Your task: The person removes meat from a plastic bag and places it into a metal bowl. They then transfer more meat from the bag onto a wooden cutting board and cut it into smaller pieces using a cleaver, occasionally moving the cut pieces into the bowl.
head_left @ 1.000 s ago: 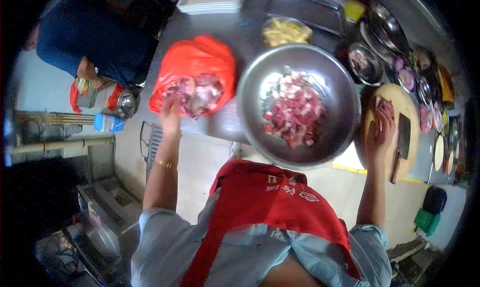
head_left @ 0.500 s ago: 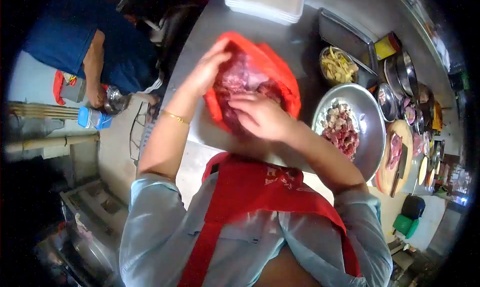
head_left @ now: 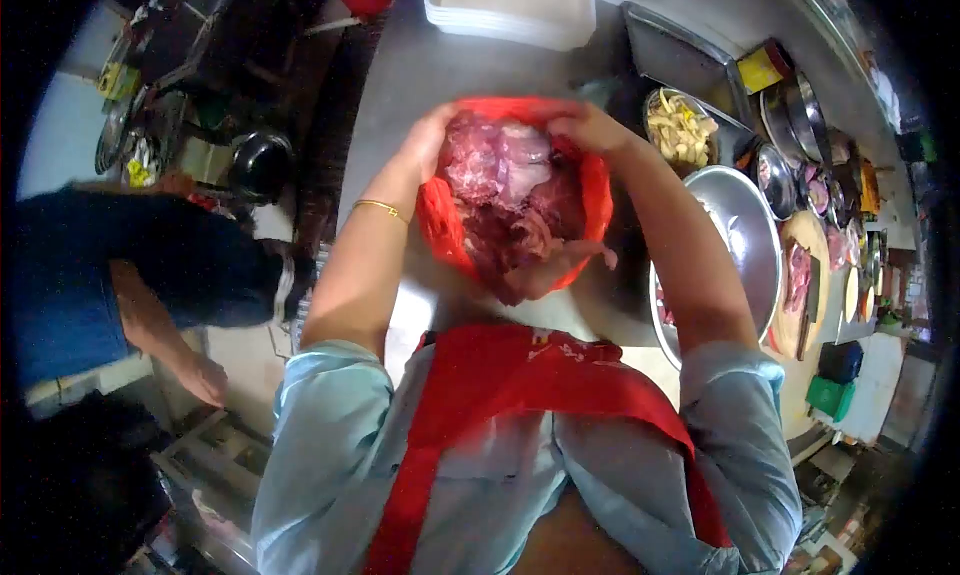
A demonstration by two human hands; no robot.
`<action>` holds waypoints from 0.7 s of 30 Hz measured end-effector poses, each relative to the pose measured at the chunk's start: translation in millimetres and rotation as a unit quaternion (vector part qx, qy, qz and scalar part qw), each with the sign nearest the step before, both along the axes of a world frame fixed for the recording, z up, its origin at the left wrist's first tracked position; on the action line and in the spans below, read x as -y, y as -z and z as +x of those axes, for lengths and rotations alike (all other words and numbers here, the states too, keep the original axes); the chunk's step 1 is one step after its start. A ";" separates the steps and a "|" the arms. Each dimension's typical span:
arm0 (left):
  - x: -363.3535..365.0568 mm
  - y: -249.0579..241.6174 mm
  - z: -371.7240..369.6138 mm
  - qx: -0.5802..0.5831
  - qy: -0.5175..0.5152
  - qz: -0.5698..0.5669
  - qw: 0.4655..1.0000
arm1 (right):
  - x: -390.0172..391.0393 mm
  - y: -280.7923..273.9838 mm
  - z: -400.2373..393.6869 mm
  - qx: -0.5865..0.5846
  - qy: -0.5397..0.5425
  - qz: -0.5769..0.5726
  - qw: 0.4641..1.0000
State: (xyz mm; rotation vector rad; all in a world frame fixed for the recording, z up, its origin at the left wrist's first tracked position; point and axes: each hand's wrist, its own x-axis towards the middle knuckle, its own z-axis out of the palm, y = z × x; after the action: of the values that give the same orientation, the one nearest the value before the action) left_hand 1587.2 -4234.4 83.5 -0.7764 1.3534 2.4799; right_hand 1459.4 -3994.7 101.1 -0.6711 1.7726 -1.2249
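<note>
Raw meat (head_left: 510,175) fills an opened red plastic bag (head_left: 442,220) on the metal table. My left hand (head_left: 432,140) grips the bag's upper left edge, its fingers partly hidden by the rim. At the upper right edge, my right hand (head_left: 590,133) is closed on the bag too, somewhat blurred. One strip of meat hangs over the bag's lower right side. Right of the bag stands a large steel bowl (head_left: 748,235), partly covered by my right forearm, with a little cut meat showing in it.
White stacked trays (head_left: 510,10) stand at the table's far edge. To the right are a metal tray (head_left: 680,55), a bowl of yellowish pieces (head_left: 682,130), and a cutting board (head_left: 800,310) with meat and a knife. A co-worker's arm (head_left: 165,335) is at left.
My right hand has moved off the meat to the bag's upper right edge. The bag is opened wider, showing more meat. The co-worker has shifted towards the lower left.
</note>
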 end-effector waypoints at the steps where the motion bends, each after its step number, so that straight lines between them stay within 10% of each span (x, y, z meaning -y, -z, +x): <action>1: 3.6 3.7 -7.8 0.011 -0.008 -0.014 1.000 | 6.4 2.0 0.3 -0.087 -0.011 0.013 0.996; 4: 11.5 0.5 -20.1 0.029 -0.009 -0.054 0.998 | 25.6 -35.4 35.0 -0.267 -0.048 0.079 0.959; 11: -0.7 25.2 7.1 -0.075 -0.099 -0.040 0.991 | -0.3 -20.3 42.5 -0.174 -0.037 -0.027 0.984; 14: -9.1 20.8 40.8 -0.113 -0.071 -0.276 0.952 | -9.4 -29.1 52.8 -0.073 -0.024 -0.032 0.997; 21: -4.0 -5.8 -26.7 0.127 0.083 0.038 0.988 | 12.2 -9.9 38.9 -0.202 -0.054 -0.009 0.978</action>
State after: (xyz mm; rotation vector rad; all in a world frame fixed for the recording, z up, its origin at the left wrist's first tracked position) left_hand 1560.5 -4230.4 89.3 -0.8877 1.1750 2.2056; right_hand 1498.3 -4006.9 111.0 -1.0721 2.0219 -1.0839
